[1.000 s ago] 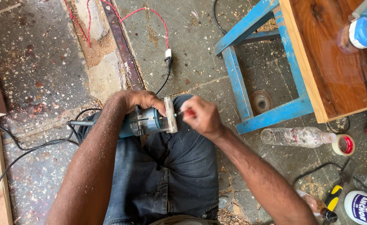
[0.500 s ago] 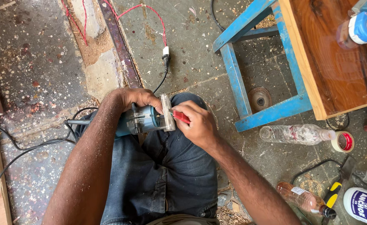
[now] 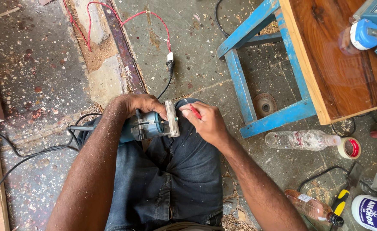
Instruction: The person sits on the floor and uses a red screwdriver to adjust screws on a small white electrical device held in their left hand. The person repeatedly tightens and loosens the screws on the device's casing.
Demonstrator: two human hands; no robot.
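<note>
A teal hand-held trimmer router (image 3: 147, 126) lies sideways across my lap, its clear square base plate (image 3: 171, 118) facing right. My left hand (image 3: 140, 105) wraps over the router body from above. My right hand (image 3: 206, 122) is closed on a small red-handled tool (image 3: 193, 111), its tip held against the base plate. The router's black cord runs back across the floor to a white plug joint (image 3: 170, 59) with red wire.
A blue wooden stool frame (image 3: 245, 92) and a brown wooden tabletop (image 3: 342, 72) stand at right. On the floor lie an empty plastic bottle (image 3: 302, 140), a tape roll (image 3: 350, 148), a second bottle (image 3: 312, 207), a glue jar (image 3: 374, 213) and sawdust.
The router and both hands have stayed together on my lap. My right hand has shifted slightly at the base plate, the red tool still in it.
</note>
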